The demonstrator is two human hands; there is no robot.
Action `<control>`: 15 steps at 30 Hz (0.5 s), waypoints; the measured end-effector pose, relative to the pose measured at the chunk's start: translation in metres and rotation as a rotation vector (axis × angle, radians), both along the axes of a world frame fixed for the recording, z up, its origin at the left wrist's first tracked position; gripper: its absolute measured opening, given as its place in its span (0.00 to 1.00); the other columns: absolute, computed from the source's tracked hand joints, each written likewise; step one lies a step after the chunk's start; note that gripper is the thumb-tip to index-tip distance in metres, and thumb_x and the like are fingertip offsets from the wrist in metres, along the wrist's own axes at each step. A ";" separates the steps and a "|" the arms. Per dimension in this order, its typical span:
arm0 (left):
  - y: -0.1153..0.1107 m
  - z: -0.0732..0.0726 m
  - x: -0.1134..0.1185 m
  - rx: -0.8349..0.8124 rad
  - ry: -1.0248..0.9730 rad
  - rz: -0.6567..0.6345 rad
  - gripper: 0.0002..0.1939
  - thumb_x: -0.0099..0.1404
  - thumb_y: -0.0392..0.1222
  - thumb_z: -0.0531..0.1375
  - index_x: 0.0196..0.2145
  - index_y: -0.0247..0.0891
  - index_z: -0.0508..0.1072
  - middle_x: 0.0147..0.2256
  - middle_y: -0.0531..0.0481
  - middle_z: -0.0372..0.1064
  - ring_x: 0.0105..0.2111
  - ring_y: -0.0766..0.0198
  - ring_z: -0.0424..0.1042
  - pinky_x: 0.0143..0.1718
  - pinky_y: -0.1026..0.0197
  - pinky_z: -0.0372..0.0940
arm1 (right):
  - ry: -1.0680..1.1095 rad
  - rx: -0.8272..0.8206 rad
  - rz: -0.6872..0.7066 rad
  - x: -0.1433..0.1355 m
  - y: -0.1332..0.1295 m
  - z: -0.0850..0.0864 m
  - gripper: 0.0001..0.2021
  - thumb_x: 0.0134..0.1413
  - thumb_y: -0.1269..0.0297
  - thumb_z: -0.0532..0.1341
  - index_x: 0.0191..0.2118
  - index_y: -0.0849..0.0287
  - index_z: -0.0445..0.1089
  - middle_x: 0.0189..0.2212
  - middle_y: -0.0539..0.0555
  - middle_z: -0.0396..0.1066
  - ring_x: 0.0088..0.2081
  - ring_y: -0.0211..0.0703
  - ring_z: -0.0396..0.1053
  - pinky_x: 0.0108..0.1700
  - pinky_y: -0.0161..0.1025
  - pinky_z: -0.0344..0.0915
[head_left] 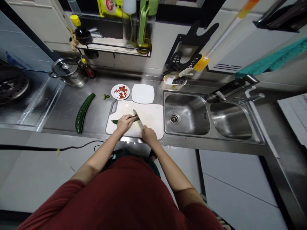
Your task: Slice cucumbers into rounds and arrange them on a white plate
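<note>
On the white cutting board (153, 116) lies a dark green cucumber (115, 121), its middle covered by my hand. My left hand (125, 123) is closed over it, pressing it against the board. In my right hand (149, 135) is the handle of a kitchen knife (138, 118), whose blade slants across the cucumber just right of my left fingertips. Whether the edge is in the flesh I cannot tell. A whole cucumber (83, 113) rests on the steel counter to the left. Small green cut-off ends (106, 96) lie above the board's left corner.
Behind the board stand a round plate (113, 94) of chopped red bits and a white square plate (143, 93). A double sink (189, 127) adjoins on the right. A lidded steel pot (76, 78) is at back left, below a bottle shelf (107, 45).
</note>
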State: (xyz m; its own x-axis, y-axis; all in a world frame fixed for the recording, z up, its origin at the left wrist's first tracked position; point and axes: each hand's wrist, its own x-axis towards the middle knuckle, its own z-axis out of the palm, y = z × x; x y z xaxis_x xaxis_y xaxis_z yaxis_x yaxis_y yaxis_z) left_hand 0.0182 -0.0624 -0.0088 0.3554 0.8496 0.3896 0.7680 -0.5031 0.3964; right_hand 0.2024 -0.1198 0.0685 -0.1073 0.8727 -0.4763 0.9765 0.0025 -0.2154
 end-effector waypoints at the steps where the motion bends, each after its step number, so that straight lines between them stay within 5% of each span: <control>1: 0.000 0.000 0.000 -0.002 -0.002 -0.004 0.14 0.67 0.44 0.54 0.46 0.45 0.76 0.43 0.48 0.72 0.43 0.60 0.68 0.44 0.58 0.64 | 0.000 -0.001 0.002 0.002 -0.003 0.000 0.12 0.65 0.67 0.45 0.49 0.61 0.60 0.39 0.61 0.73 0.41 0.49 0.72 0.41 0.39 0.62; 15: 0.002 -0.001 0.000 -0.034 -0.004 -0.015 0.14 0.68 0.44 0.53 0.45 0.46 0.76 0.44 0.47 0.72 0.44 0.60 0.68 0.45 0.56 0.65 | 0.001 -0.008 0.040 0.010 -0.006 0.006 0.12 0.64 0.70 0.46 0.48 0.61 0.61 0.39 0.61 0.72 0.41 0.49 0.72 0.40 0.39 0.63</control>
State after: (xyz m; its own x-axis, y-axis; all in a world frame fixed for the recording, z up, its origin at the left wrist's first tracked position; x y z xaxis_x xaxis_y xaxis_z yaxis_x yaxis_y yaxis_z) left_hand 0.0186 -0.0602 -0.0101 0.3669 0.8569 0.3621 0.7591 -0.5007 0.4160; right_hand 0.2120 -0.1257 0.0746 -0.1424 0.8639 -0.4830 0.9755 0.0398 -0.2163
